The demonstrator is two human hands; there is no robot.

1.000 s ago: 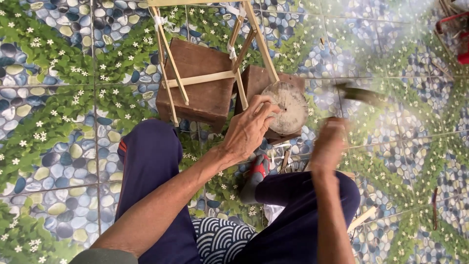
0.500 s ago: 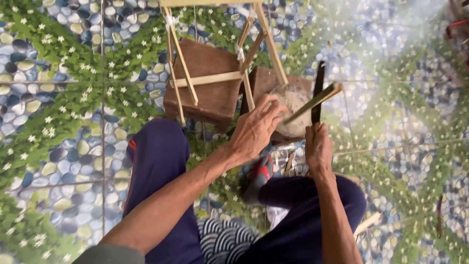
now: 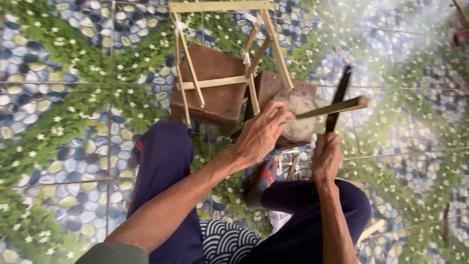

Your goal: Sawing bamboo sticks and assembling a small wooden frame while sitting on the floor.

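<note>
The right hand has come in beside the round block — its dark blade now upright, crossing the bamboo strip.

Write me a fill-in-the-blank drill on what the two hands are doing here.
1. The right hand grips a dark ____.
2. The left hand holds a bamboo ____ against the round block.
3. Behind the block stands a bamboo frame over a brown ____.

Missing words: blade; strip; box
</note>
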